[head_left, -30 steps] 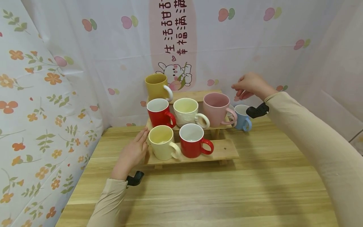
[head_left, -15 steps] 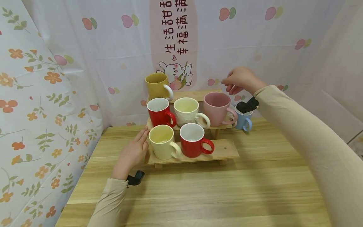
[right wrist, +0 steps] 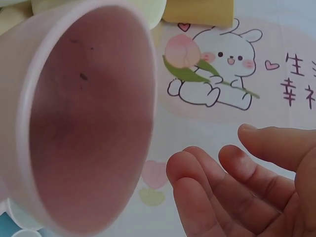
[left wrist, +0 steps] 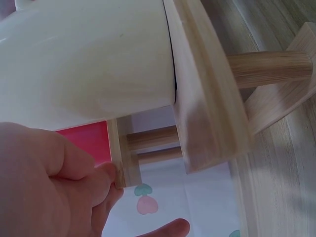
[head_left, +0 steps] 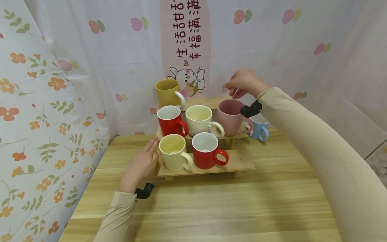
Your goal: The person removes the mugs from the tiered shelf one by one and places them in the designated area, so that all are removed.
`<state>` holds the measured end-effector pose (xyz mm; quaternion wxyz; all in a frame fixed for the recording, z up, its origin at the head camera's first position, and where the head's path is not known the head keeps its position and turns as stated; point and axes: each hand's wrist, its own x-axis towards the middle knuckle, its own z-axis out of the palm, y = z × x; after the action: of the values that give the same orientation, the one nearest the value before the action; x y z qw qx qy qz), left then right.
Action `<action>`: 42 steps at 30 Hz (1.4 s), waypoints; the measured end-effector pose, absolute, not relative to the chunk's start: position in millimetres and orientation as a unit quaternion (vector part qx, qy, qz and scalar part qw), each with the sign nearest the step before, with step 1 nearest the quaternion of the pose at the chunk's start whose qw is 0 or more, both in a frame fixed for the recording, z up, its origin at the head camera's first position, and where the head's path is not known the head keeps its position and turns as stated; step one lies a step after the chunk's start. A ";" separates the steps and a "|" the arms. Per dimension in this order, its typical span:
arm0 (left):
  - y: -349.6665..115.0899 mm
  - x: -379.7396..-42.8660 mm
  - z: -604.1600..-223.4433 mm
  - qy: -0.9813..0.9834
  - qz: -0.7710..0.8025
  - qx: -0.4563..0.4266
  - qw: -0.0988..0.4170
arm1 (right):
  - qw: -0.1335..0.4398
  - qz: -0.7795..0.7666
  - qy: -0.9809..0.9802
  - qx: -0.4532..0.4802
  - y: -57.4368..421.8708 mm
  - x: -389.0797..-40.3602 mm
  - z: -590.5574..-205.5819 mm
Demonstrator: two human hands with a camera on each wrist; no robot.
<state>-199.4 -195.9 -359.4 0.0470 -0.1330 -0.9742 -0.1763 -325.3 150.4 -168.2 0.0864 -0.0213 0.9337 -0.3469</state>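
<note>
Below the right grip [head_left: 246, 81], and it seems a little nearer to the body, stands the pink mug [head_left: 228, 122], on the middle tier of the wooden stand [head_left: 242, 163]. The right grip is in the air and holds nothing: its fingers are loosely bent, and the thumb is apart from them. In the right wrist view, the mouth of this mug is just beside the fingertips [right wrist: 185, 167], without contact. The mug is upright, so its long axis goes vertically, and its handle [head_left: 251, 125] is toward the person's right. I judge that this gap above the rim matters most; the right grip is clearly the nearer one.

The left grip [head_left: 142, 164] is well apart, at the left end of the stand. Its fingers are nearly straight and touch the wood, grasping nothing; whether they touch also the pale yellow mug [head_left: 172, 154], I cannot tell. Leftward from the right grip, on the top tier, is the mustard mug [head_left: 167, 97]; lower and to the right, the blue mug [head_left: 258, 131] stands on the surface [head_left: 211, 208].
</note>
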 end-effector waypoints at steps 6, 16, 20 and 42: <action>-197.7 -199.1 -361.0 -0.974 -0.183 -0.128 0.042 | 0.096 -0.346 0.933 -0.034 137.9 -328.0 -167.2; -198.0 -200.6 -359.7 -0.974 -0.173 -0.137 0.053 | 0.107 -0.353 0.929 -0.038 118.8 -334.2 -171.7; -197.8 -200.1 -358.8 -0.975 -0.169 -0.138 0.051 | 0.116 -0.353 0.927 -0.045 110.1 -336.5 -175.5; -197.3 -200.4 -361.2 -0.974 -0.181 -0.130 0.052 | 0.117 -0.318 0.939 -0.055 64.4 -347.9 -182.5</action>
<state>-200.4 -197.3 -361.2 0.0517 -0.1297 -0.9735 -0.1811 -347.9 64.4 -182.5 0.1171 -0.0552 0.9391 -0.3184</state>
